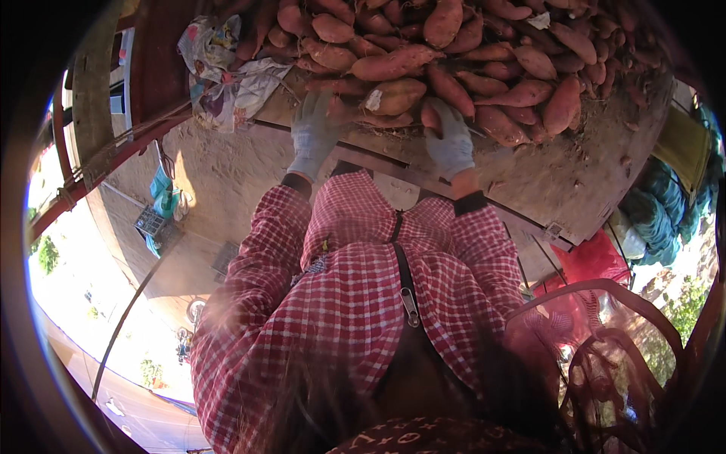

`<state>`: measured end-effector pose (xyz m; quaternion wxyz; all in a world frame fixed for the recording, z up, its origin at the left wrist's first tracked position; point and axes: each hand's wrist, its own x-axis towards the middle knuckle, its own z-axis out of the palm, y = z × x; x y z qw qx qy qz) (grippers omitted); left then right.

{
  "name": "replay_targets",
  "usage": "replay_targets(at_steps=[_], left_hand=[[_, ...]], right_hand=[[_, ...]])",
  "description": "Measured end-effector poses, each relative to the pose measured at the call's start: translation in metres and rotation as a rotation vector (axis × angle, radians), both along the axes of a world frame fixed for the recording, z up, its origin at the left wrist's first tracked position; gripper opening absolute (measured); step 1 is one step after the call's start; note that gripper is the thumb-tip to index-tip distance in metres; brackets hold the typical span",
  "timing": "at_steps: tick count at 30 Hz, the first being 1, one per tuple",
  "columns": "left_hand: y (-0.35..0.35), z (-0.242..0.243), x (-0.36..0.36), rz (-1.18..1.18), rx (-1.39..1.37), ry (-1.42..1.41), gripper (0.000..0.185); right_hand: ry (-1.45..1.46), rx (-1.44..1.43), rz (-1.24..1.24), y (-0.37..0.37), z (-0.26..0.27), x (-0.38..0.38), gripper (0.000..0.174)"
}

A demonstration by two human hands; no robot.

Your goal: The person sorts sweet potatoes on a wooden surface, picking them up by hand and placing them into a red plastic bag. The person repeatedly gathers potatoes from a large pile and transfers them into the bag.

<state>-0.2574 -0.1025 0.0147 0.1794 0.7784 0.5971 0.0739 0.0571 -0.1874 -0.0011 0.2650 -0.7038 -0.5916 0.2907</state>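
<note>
A large heap of red-skinned sweet potatoes (395, 62) lies on a soil-covered metal truck bed (567, 187) in front of me. My left hand (313, 133), in a pale work glove, rests at the heap's near edge beside a sweet potato; its fingertips blur into the shade, and whether it grips anything is unclear. My right hand (450, 139), gloved too, has its thumb and fingers around a small sweet potato (431, 117). Between the hands lies a sweet potato with a pale scraped patch (395, 96).
Crumpled printed plastic sacks (235, 85) lie left of the heap, beside a red metal rail (122, 162). A metal edge with a latch (552, 229) runs in front of my body. Red mesh bags (590, 261) hang at lower right, with teal netting (652, 204) beyond. A dark crate (150, 221) stands at left.
</note>
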Motion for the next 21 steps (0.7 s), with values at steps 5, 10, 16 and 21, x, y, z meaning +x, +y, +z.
replay_targets(at_steps=[5,10,16,21], left_hand=[[0.038,-0.002,-0.021,-0.497,-0.018,0.264,0.092],[0.08,-0.017,-0.039,-0.774,0.173,0.329,0.077],[0.096,-0.027,-0.026,-0.929,0.302,0.363,0.06],[0.089,-0.032,-0.016,-0.923,0.379,0.462,0.053]], right_hand=[[0.86,-0.104,-0.293,-0.021,0.056,0.035,0.063],[0.141,0.033,0.265,0.012,0.095,-0.021,0.074],[-0.485,0.012,0.648,0.018,0.01,-0.118,0.063],[-0.56,-0.242,0.556,0.042,0.016,-0.157,0.037]])
